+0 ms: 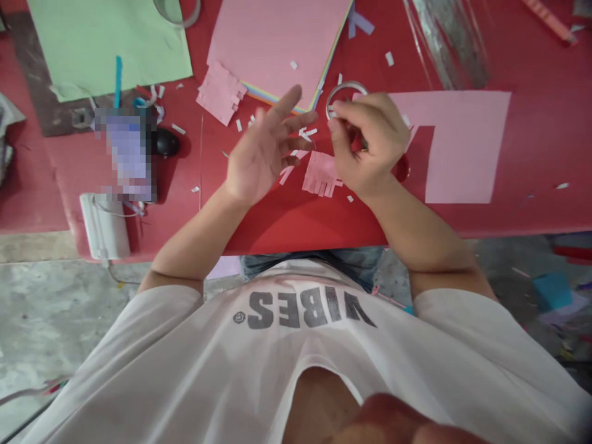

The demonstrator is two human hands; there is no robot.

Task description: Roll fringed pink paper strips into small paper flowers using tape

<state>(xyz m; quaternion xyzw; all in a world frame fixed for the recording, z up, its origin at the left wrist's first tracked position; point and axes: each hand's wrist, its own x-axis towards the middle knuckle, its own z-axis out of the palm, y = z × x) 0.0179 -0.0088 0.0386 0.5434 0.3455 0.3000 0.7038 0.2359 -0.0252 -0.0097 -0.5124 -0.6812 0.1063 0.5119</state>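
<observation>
My left hand (266, 148) is held palm up above the red table, its fingers spread and nothing in them. My right hand (372, 132) is closed, thumb and index fingertip close together near a tiny white bit. From under its heel pokes the red loop of what look like scissors (404, 168), mostly hidden by the palm. Below and between the hands lies a fringed pink paper piece (321, 174), cut into strips along its lower edge. A tape roll (346, 84) lies just beyond my right fingertips, partly covered.
A stack of coloured paper (277, 43) with pink on top lies ahead, a notched pink piece (221, 92) by its corner. Right is a cut pink sheet (467, 148). Left are green paper (111, 43), a black mouse (166, 142) and a white power bank (105, 225). White scraps are scattered about.
</observation>
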